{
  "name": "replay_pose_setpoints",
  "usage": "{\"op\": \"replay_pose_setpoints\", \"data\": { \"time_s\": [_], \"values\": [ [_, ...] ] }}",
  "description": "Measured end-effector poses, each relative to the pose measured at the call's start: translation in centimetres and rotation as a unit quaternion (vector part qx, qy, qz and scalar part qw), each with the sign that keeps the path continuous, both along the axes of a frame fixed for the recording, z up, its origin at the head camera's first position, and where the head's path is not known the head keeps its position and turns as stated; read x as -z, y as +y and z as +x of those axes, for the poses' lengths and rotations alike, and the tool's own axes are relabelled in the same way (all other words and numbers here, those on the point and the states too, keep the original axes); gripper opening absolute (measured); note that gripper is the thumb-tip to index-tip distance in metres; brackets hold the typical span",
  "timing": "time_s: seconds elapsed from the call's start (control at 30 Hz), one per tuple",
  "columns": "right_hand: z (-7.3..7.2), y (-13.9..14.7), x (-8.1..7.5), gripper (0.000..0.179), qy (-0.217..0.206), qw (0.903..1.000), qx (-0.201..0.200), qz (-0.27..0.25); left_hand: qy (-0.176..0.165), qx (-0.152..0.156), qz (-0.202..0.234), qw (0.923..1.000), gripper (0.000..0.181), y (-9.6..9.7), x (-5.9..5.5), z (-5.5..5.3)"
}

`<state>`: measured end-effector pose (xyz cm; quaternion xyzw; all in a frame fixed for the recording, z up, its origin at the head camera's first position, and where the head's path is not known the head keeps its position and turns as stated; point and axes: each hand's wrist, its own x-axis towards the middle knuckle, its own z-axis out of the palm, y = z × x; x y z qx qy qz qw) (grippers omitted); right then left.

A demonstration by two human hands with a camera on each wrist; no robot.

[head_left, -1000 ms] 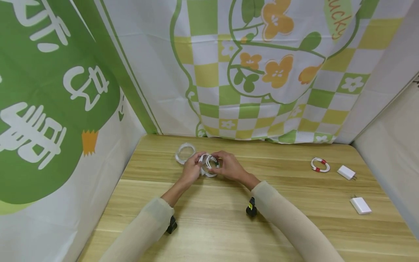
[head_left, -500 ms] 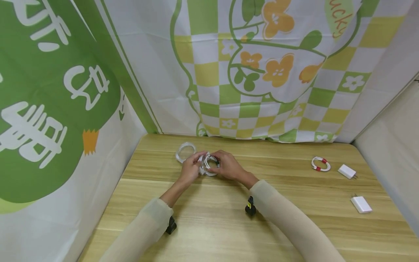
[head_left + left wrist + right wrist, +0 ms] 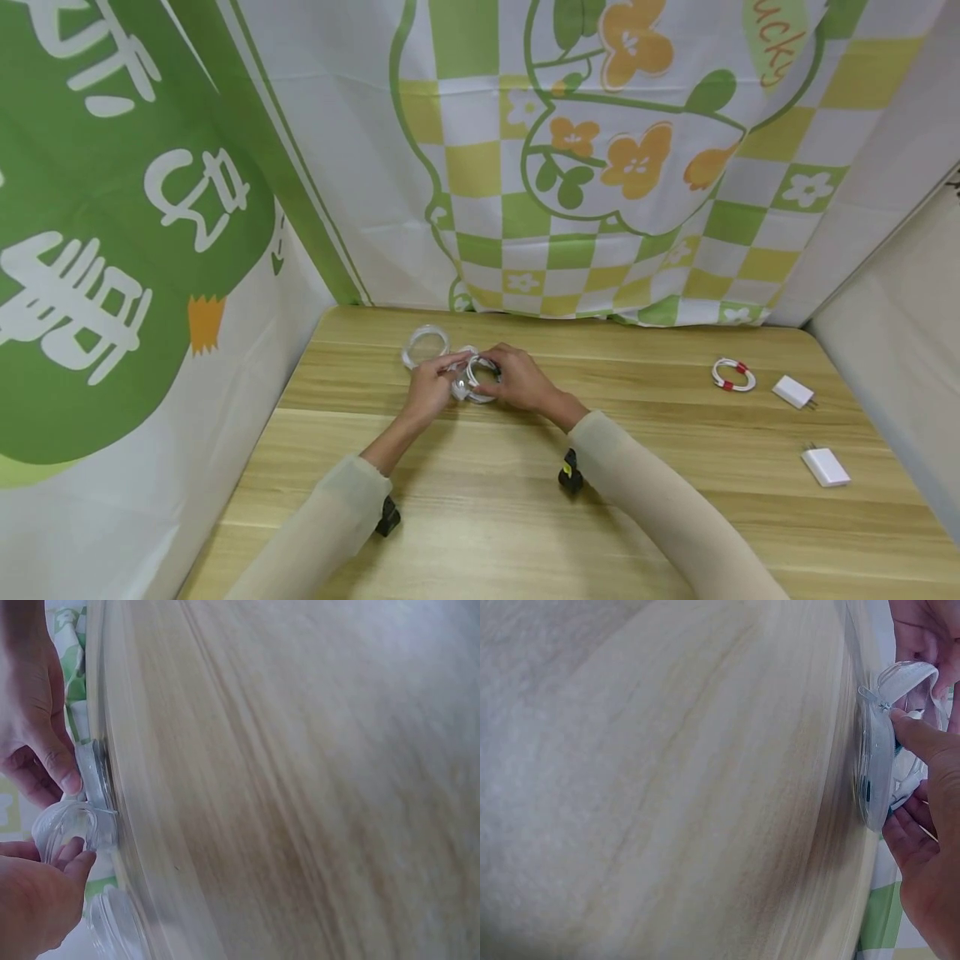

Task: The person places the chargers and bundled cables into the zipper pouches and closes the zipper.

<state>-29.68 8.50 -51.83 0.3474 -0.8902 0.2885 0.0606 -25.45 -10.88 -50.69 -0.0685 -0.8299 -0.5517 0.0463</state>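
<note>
Near the table's back edge, both hands work at a clear round zip pouch [image 3: 880, 761] with a metal zipper pull. In the left wrist view, the left hand [image 3: 41, 904] curls its fingers round the pouch's clear, rounded upper part. The right hand [image 3: 525, 382] has its thumb on the zip side and its other fingers below, holding a coiled white cable [image 3: 472, 372] at the pouch. Fingers hide part of the coil, so how far it sits inside the pouch is unclear. A second clear round pouch [image 3: 406, 352] lies just behind the left hand.
Toward the right of the wooden table [image 3: 480, 533] lie a white cable coil with red ties [image 3: 734, 386] and two white charger plugs, a farther one [image 3: 792, 391] and a nearer one [image 3: 826, 467]. Patterned cloth [image 3: 480, 175] hangs behind the table and on the left.
The left hand has shifted slightly left, and the pouch's clear part beside it has spread away from the cable coil. The right hand stays nearly in place.
</note>
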Motion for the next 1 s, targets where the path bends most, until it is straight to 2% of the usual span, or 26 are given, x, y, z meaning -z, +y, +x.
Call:
{"op": "replay_pose_setpoints", "data": {
  "time_s": [0.2,0.37,0.57,0.8,1.0],
  "values": [
    [-0.03,-0.18,0.0,0.055,-0.004,1.0,0.0,-0.002,-0.01,-0.011,0.02,0.9997,0.036,-0.24,-0.09,0.24],
    [-0.05,-0.28,-0.01,0.056,-0.005,0.9999,0.003,0.009,-0.002,-0.016,0.026,0.9995,0.037,-0.4,-0.18,0.29],
    [0.12,-0.42,-0.27,0.058,-0.006,0.9997,0.006,0.022,0.01,-0.018,0.015,0.9997,0.037,-0.62,-0.2,0.24],
    [0.1,-0.46,-0.16,0.06,-0.011,0.9996,0.011,0.024,0.041,-0.01,-0.028,0.9987,0.041,-0.83,-0.08,0.34],
    [0.06,-0.21,0.01,0.056,-0.005,0.9999,-0.001,0.009,0.029,-0.005,-0.015,0.9994,0.045,-0.99,0.01,0.35]
  ]
}}
